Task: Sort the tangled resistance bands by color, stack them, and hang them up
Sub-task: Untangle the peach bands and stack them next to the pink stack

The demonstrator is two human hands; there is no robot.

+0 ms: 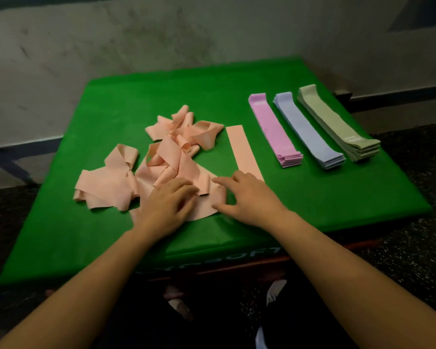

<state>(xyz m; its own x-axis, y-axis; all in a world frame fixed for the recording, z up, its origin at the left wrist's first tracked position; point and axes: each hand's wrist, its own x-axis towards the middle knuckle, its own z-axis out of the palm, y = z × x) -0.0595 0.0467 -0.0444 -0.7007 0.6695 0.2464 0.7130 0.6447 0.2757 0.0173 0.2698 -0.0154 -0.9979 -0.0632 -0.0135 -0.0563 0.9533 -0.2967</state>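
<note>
Nearest me, my left hand (170, 201) and right hand (247, 195) lie spread and open on the tangled peach bands (166, 157), gripping nothing. Just beyond, one peach band (242, 149) lies flat. Farther right, pink (275, 127), blue (308, 129) and green stacks (337, 122) look finished; hanging remains, I judge.

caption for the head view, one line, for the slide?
Both hands, left hand and right hand, work the tangled peach bands; pink stack, blue stack, green stack already sorted.
</note>
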